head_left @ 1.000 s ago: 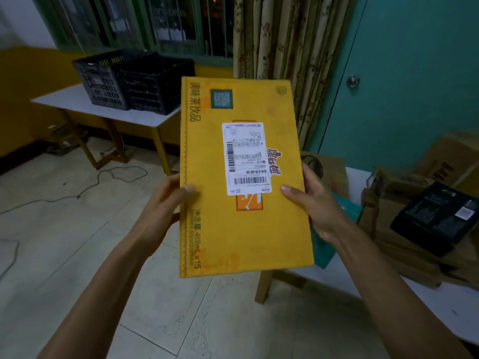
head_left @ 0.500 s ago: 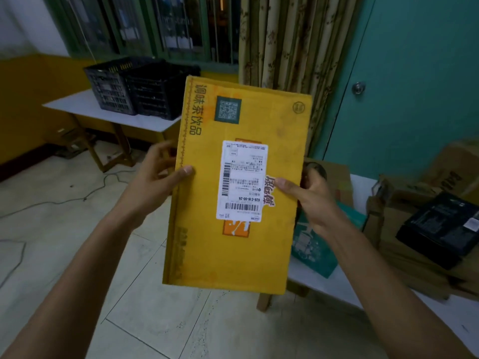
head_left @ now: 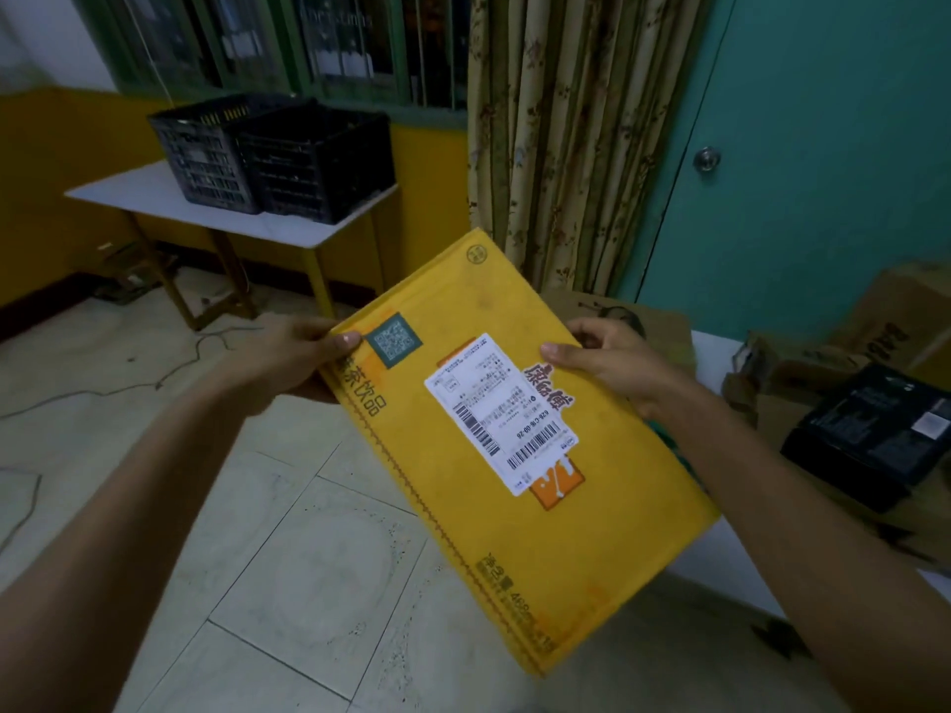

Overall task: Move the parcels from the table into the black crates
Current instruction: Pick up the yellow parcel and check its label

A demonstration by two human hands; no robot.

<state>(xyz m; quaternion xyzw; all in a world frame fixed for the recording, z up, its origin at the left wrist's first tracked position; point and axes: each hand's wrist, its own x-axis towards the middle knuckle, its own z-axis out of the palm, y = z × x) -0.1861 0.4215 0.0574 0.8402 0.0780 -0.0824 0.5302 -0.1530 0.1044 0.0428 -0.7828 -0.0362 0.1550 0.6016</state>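
Observation:
I hold a flat yellow cardboard parcel (head_left: 494, 532) with a white shipping label in front of me, above the tiled floor. It is tilted, its top end pointing up and to the right. My left hand (head_left: 288, 360) grips its upper left edge and my right hand (head_left: 612, 360) grips its right edge. Two black crates (head_left: 278, 156) stand side by side on a white table (head_left: 139, 190) at the back left, well beyond the parcel. More parcels, brown boxes (head_left: 895, 321) and a black box (head_left: 875, 429), lie on the white table (head_left: 720, 573) at my right.
Cables (head_left: 103, 388) trail over the tiled floor at the left. A patterned curtain (head_left: 571, 136) and a teal door (head_left: 823, 146) stand behind. The floor between me and the crate table is open tile.
The parcel has dropped lower and turned clockwise from upright to slanted. Both hands shifted toward its top end. The view has swung so the crates sit further right.

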